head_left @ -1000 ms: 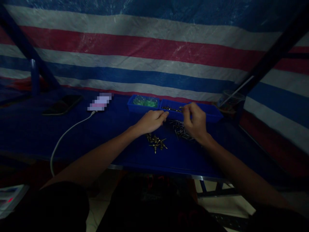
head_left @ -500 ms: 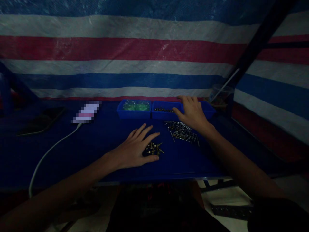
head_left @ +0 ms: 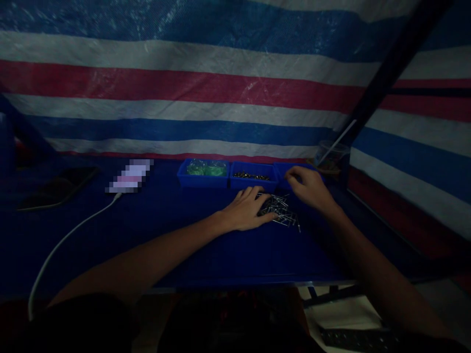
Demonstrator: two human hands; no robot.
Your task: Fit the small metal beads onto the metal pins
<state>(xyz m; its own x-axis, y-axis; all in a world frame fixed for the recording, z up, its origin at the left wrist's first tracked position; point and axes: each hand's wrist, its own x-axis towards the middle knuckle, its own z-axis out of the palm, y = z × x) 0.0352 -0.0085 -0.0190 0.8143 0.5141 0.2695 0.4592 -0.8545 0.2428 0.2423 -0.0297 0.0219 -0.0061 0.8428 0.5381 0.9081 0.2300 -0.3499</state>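
My left hand lies palm down on the blue table, fingers stretched flat over the left edge of a pile of thin silvery pins. The small brass pieces that lay on the table are not visible; I cannot tell whether they are under this hand. My right hand hovers just behind the pins, at the front rim of the rightmost blue tray, with its fingers curled in. What they pinch, if anything, is too dark to make out.
A blue tray of green pieces and a blue tray of brass pieces stand in a row at the back. A dark phone and a blurred device with a white cable lie left. A clear cup stands by a dark post.
My left hand slid right from the brass pieces to the pin pile, and the brass pieces are gone from sight. My right hand drew back from the tray and curled its fingers.
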